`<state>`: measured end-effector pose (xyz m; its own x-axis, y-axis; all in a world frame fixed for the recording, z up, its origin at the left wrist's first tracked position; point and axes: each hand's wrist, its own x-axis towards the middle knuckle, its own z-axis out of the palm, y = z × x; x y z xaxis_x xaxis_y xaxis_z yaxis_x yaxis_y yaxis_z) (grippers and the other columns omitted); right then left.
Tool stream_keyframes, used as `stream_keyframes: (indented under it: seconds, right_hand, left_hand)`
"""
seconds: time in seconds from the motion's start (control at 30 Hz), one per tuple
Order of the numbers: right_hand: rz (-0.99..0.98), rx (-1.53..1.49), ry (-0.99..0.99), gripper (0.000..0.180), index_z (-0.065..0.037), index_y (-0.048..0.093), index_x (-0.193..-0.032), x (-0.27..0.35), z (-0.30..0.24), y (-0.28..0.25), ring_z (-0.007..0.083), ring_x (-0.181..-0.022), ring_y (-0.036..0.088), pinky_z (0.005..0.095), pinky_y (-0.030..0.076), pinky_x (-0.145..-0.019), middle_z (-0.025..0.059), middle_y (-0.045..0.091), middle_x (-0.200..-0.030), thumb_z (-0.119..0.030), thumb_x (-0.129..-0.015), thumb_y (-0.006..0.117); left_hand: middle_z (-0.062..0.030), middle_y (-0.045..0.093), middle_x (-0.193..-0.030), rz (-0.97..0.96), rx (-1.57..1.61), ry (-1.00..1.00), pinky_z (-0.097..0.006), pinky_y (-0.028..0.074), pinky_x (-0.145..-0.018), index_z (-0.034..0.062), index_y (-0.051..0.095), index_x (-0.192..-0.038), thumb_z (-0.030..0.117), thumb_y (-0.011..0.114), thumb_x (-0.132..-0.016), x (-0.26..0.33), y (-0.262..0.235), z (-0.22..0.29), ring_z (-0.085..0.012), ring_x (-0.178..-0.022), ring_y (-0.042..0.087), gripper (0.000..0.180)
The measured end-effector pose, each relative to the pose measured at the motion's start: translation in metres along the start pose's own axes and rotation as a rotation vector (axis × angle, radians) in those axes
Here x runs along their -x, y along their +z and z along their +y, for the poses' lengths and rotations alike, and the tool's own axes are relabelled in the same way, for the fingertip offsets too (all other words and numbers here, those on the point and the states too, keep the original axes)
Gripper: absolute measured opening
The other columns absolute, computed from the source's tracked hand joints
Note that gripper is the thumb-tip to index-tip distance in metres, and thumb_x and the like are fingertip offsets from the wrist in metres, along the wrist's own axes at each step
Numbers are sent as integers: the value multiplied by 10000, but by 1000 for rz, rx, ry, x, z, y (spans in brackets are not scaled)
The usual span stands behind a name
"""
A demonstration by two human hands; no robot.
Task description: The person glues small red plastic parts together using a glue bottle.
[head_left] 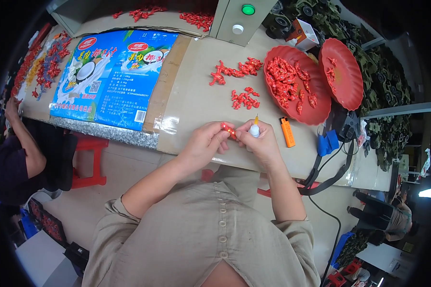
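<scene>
At the near edge of the surface point(201, 95), the left hand point(206, 143) pinches a red part point(228, 130) steady while the right hand point(261, 141) grips a glue bottle point(255, 128), nozzle up, beside it, seemingly for gluing.

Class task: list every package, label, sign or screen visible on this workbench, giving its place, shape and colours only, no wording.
Flattened printed bag: far left of the table, large rectangle, blue with white, green and red pictures, a small barcode patch in its lower right corner.
Cardboard sheet: under the bag's right edge, brown strip.
Control box: far edge, grey, with a green and a white button.
No screens or signs show.
</scene>
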<state>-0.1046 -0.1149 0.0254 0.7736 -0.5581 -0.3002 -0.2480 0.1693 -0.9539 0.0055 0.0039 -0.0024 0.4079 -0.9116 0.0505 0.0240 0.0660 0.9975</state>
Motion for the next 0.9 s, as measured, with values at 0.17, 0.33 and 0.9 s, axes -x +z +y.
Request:
stream_keyframes:
  seconds: [0.17, 0.33, 0.9]
  right_hand:
    - [22, 8, 51, 97, -9, 574, -733, 0, -7, 1, 41, -553, 474, 186, 375, -502, -3, 537, -624, -90, -696, 609]
    - [-38, -13, 60, 97, -5, 575, -723, -5, -4, -3, 48, -546, 475, 192, 378, -501, -1, 537, -619, -89, -691, 611]
    - [35, -76, -92, 103, 28, 582, -806, 5, 4, 7, 55, -649, 521, 187, 419, -583, 35, 593, -725, -43, -732, 586]
  left_hand:
    - [-38, 509, -636, -31, 114, -164, -206, 406, -463, -9, 522, -953, 132, 410, -869, -2, -3, -3, -75, -522, 487, 199]
    - [-37, 508, -613, -29, 92, -128, -207, 394, -454, -8, 526, -928, 127, 411, -867, -2, -3, -7, -75, -502, 478, 187]
    - [-33, 489, -695, -202, 385, -452, -208, 439, -471, -3, 510, -968, 180, 392, -888, -13, -20, 7, -109, -573, 522, 231]
